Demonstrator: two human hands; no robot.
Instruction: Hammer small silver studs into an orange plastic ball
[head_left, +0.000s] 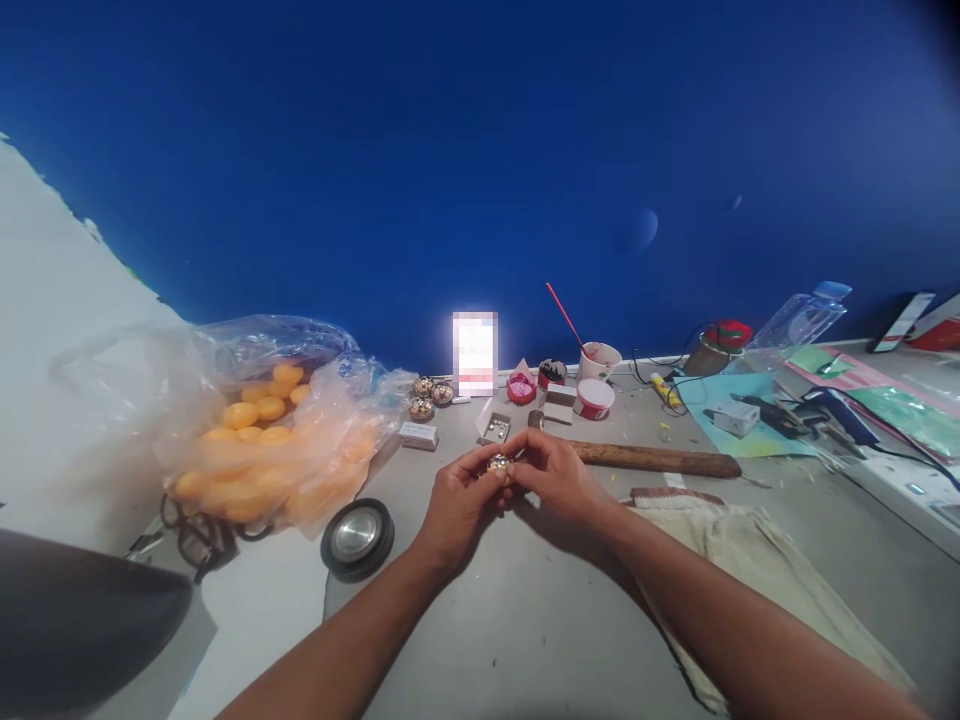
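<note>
Between the fingertips of my left hand (pixel 459 502) and my right hand (pixel 559 474) is a small shiny gold ball with stones (pixel 498 465). Both hands are closed on it in a pinch, above the middle of the grey table. Fingers cover much of the ball. Just beyond them lies a small open box (pixel 496 428) with little shiny pieces inside. Several similar gold studded balls (pixel 422 407) sit farther back on the left, near a closed white box (pixel 419 435).
A plastic bag of orange balls (pixel 274 435) and a round black-rimmed metal disc (pixel 357 538) are at left. A hammer (pixel 652 459), a cream cloth (pixel 739 560), a white cup with a red stick (pixel 600 360) and a clear bottle (pixel 799 325) stand or lie at right.
</note>
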